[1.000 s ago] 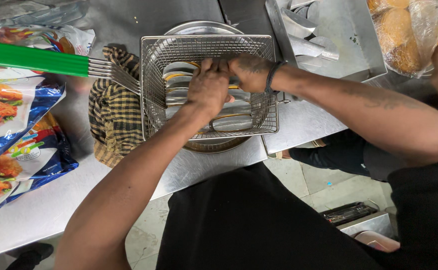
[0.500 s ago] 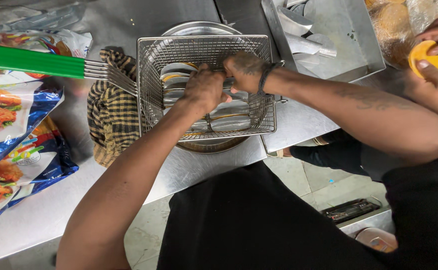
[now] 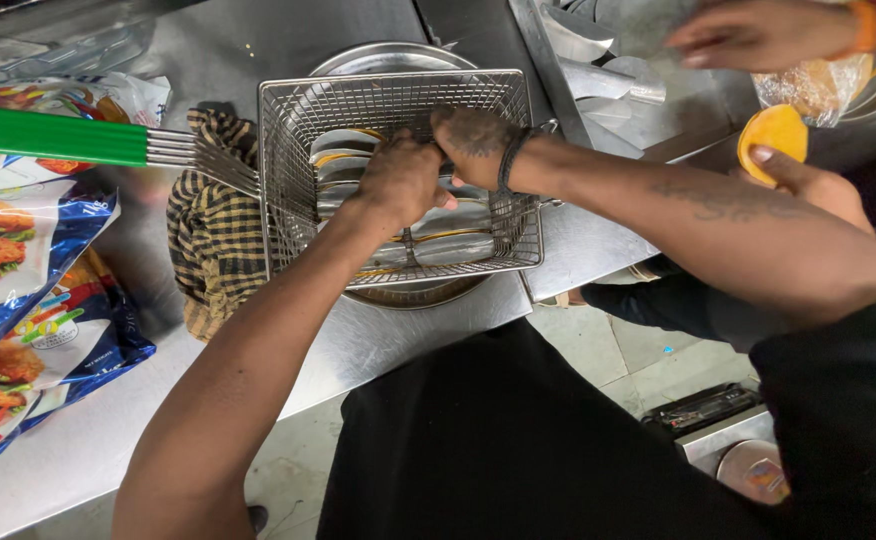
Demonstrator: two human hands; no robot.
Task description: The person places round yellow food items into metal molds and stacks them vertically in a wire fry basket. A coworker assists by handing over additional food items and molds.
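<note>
Both hands, left hand (image 3: pixel 403 180) and right hand (image 3: pixel 473 140), reach inside one rectangular wire fry basket (image 3: pixel 288 160), fingers closed on shiny metal pieces (image 3: pixel 453 245), basket walls close around.

Two hands are inside a wire basket (image 3: pixel 288 160) with a long green handle (image 3: pixel 53 136). The left hand (image 3: pixel 398 180) and the right hand (image 3: pixel 473 140) are close together, fingers curled around shiny metal pieces (image 3: pixel 448 240) lying in the basket. The basket sits on a round metal plate (image 3: pixel 388 58) on a steel table (image 3: pixel 378 340). A checked cloth (image 3: pixel 213 240) lies beside it. Blue food bags (image 3: pixel 28 330) are on the left. Another person's hand (image 3: pixel 808 180) holds something round and orange (image 3: pixel 776 130).
</note>
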